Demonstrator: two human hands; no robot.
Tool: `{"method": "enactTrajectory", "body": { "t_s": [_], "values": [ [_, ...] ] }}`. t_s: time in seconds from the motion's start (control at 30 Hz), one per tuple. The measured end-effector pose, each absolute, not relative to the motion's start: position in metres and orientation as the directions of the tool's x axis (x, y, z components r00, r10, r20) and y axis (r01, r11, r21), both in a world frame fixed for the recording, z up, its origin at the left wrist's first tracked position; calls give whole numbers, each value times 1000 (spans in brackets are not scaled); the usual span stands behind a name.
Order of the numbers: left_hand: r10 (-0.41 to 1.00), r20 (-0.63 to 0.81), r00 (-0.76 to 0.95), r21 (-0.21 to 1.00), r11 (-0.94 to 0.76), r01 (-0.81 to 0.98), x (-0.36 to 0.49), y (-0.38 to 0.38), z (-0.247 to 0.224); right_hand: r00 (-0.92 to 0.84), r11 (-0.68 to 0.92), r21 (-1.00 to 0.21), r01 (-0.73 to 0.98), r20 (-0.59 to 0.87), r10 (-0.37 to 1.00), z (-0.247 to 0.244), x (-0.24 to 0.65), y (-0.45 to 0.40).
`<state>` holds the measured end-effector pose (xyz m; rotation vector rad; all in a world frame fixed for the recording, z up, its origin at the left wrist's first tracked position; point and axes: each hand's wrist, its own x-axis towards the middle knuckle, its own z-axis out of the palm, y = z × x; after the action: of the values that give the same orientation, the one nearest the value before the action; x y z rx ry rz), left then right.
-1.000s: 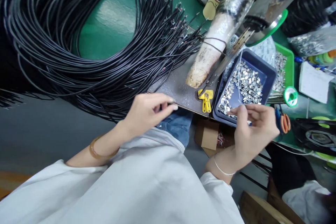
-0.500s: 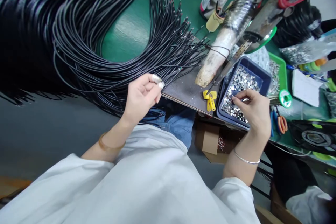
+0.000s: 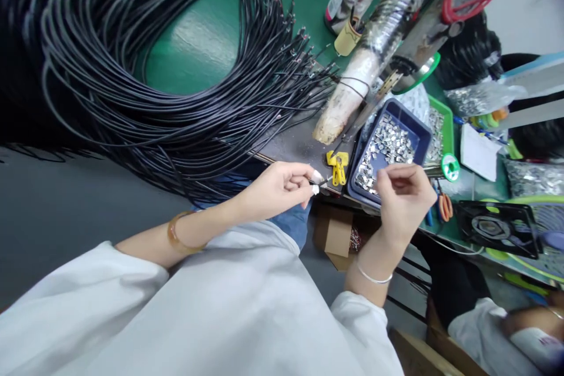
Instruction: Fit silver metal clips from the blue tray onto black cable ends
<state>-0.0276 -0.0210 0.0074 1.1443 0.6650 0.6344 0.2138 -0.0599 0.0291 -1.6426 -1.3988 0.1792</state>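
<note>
My left hand (image 3: 284,187), with white coverings on thumb and fingertip, pinches the end of a black cable (image 3: 325,181) whose tip points right. Just right of it, my right hand (image 3: 404,202) is closed with thumb and fingers together, over the near edge of a dark blue bin (image 3: 418,123). What those fingers hold, if anything, is hidden. Many small silvery metal pieces (image 3: 390,138) lie in the bin. Between the hands and slightly beyond, a yellow tool (image 3: 338,167) rests at the table edge. A large bundle of black cables (image 3: 185,111) spreads out on the left.
A white-tipped duct (image 3: 339,106) reaches down over the table. Beyond the blue bin are a green tray (image 3: 447,123), a solder spool (image 3: 450,167) and orange-handled pliers (image 3: 445,207). A black fan (image 3: 497,226) stands at right. Another person's arm (image 3: 529,323) shows at lower right.
My left hand has moved right and now shows a cable end in its pinch. My right hand has lifted from the metal pieces toward the bin's near edge. The view has shifted slightly.
</note>
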Motion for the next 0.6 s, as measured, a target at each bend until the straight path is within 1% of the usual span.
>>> {"method": "enactTrajectory", "body": {
  "t_s": [0.03, 0.07, 0.1, 0.17, 0.2, 0.27, 0.33, 0.43, 0.5, 0.6],
  "values": [
    [789, -112, 604, 972, 213, -98, -21, -20, 9, 331, 132, -785, 605, 399, 855, 30, 203, -65],
    [823, -74, 564, 986, 145, -82, -16, -19, 10, 313, 160, -828, 537, 372, 874, 29, 192, -70],
    [847, -41, 530, 993, 91, -69, -12, -19, 10, 314, 183, -846, 501, 374, 872, 27, 182, -73],
    [876, 5, 482, 996, 39, -81, -6, -18, 9, 334, 247, -810, 532, 468, 818, 20, 166, -75],
    [885, 20, 464, 993, 35, -109, -4, -17, 7, 335, 268, -776, 570, 518, 787, 15, 160, -74],
    [898, 39, 438, 983, 44, -178, -1, -16, 5, 327, 285, -764, 579, 537, 777, 7, 154, -71],
    [895, 42, 443, 973, 64, -223, 0, -15, 3, 310, 282, -815, 506, 476, 823, 1, 152, -67],
    [877, 29, 480, 973, 86, -215, -1, -14, 1, 277, 275, -884, 378, 391, 878, -3, 152, -64],
    [868, 28, 495, 977, 80, -195, -2, -14, 1, 270, 274, -899, 341, 373, 888, -4, 153, -63],
    [856, 33, 517, 987, 54, -154, -5, -14, 1, 258, 258, -907, 332, 350, 900, -4, 155, -64]
  ]
}}
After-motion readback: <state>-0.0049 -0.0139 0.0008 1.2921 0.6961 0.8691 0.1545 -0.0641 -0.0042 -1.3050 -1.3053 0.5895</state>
